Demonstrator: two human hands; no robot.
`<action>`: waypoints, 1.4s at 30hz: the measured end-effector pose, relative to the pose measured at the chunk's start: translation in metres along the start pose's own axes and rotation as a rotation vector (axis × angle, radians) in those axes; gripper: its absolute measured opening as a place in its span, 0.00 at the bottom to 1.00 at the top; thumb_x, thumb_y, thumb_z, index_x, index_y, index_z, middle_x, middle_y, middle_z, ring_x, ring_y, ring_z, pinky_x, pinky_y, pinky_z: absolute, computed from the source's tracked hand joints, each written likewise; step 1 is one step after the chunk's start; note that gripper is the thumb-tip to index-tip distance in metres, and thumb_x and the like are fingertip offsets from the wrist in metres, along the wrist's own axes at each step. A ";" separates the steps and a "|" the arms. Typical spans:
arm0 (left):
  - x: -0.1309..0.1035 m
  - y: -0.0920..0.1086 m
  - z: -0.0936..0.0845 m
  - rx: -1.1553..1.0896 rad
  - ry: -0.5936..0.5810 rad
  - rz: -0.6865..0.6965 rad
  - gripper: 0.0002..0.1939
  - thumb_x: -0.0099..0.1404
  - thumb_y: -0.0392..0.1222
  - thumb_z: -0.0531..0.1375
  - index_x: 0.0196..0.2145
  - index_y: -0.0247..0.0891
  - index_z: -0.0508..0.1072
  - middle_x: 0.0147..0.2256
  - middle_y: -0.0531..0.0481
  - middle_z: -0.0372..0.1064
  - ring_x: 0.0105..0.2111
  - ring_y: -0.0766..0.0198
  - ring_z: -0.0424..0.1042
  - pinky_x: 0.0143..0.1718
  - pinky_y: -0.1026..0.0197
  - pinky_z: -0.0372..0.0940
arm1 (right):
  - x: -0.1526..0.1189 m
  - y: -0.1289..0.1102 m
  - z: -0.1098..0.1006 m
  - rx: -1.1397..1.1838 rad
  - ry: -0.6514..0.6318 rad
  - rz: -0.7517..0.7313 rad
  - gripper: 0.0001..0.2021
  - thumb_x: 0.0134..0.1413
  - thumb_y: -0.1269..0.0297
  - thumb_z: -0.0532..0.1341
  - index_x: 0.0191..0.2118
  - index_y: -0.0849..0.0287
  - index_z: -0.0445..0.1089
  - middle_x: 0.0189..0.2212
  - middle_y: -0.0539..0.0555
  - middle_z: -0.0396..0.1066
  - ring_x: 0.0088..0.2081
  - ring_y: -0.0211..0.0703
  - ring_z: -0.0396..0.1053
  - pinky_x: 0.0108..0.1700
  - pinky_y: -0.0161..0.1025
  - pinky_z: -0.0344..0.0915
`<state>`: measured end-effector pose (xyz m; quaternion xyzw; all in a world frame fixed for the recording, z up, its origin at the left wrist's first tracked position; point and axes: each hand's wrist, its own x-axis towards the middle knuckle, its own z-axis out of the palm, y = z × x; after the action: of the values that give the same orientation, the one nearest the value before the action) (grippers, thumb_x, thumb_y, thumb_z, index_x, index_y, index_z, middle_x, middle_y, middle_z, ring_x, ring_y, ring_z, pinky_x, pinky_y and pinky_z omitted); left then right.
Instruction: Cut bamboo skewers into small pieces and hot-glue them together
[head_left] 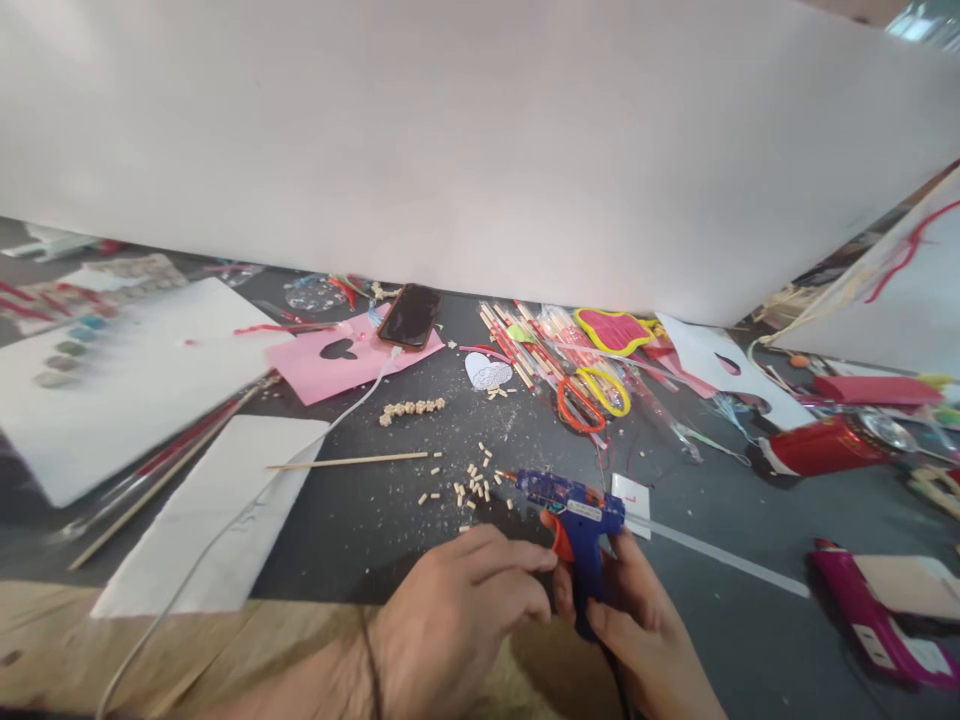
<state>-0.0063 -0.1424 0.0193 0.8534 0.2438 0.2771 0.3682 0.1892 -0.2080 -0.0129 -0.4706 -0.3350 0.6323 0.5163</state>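
My right hand (637, 610) grips the handle of a blue glue gun (574, 505), its fingers wrapped around it near the orange trigger. The nozzle points left, and a clear glue stick (720, 552) sticks out of the back. My left hand (469, 600) is closed, back of the hand up, with its fingertips close by the trigger; whatever it may hold is hidden. Small cut pieces of wooden stick (474, 487) lie scattered by the nozzle. Left of them lie a thin wooden stick (349, 460) and a clustered strip of glued pieces (412, 409).
Behind are orange-and-yellow scissors (592, 398), bundled sticks (510, 340), a paper heart (487, 371) and a phone (411, 316) on pink paper (322, 375). A white cable (352, 405) crosses white paper (217, 520). A red can (832, 443) lies to the right.
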 end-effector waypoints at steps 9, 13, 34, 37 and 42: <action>0.006 0.005 0.003 0.111 -0.035 0.077 0.15 0.67 0.32 0.45 0.34 0.39 0.70 0.48 0.50 0.70 0.38 0.66 0.68 0.42 0.64 0.65 | -0.005 -0.002 0.007 -0.010 0.059 -0.011 0.23 0.52 0.60 0.62 0.55 0.45 0.61 0.30 0.49 0.70 0.29 0.39 0.65 0.33 0.35 0.63; 0.004 0.003 0.004 0.198 -0.050 0.110 0.14 0.68 0.33 0.45 0.35 0.38 0.70 0.53 0.49 0.66 0.40 0.64 0.66 0.43 0.63 0.64 | -0.003 0.000 0.008 -0.007 0.078 0.010 0.27 0.50 0.62 0.62 0.56 0.45 0.58 0.30 0.49 0.71 0.29 0.40 0.66 0.34 0.36 0.64; -0.003 -0.005 0.004 0.465 -0.130 0.110 0.10 0.66 0.33 0.46 0.35 0.37 0.67 0.61 0.47 0.51 0.39 0.60 0.62 0.38 0.56 0.63 | -0.004 0.003 0.011 -0.039 0.241 0.038 0.14 0.41 0.60 0.69 0.36 0.56 0.71 0.26 0.51 0.72 0.24 0.36 0.65 0.25 0.32 0.61; -0.004 -0.006 0.004 0.448 -0.148 0.110 0.10 0.65 0.32 0.47 0.34 0.36 0.67 0.60 0.47 0.53 0.37 0.60 0.63 0.37 0.56 0.65 | -0.004 0.005 0.008 -0.094 0.271 0.030 0.15 0.42 0.58 0.68 0.38 0.57 0.71 0.27 0.52 0.72 0.24 0.36 0.65 0.24 0.31 0.60; -0.005 -0.009 -0.008 0.279 -0.075 0.085 0.11 0.62 0.28 0.48 0.34 0.37 0.69 0.56 0.45 0.60 0.40 0.61 0.67 0.42 0.58 0.64 | 0.000 -0.001 0.008 -0.138 0.280 0.022 0.15 0.44 0.56 0.66 0.36 0.59 0.68 0.19 0.49 0.68 0.19 0.34 0.60 0.22 0.31 0.56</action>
<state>-0.0171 -0.1364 0.0155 0.9156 0.2297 0.2235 0.2427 0.1823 -0.2078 -0.0095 -0.5921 -0.2974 0.5415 0.5174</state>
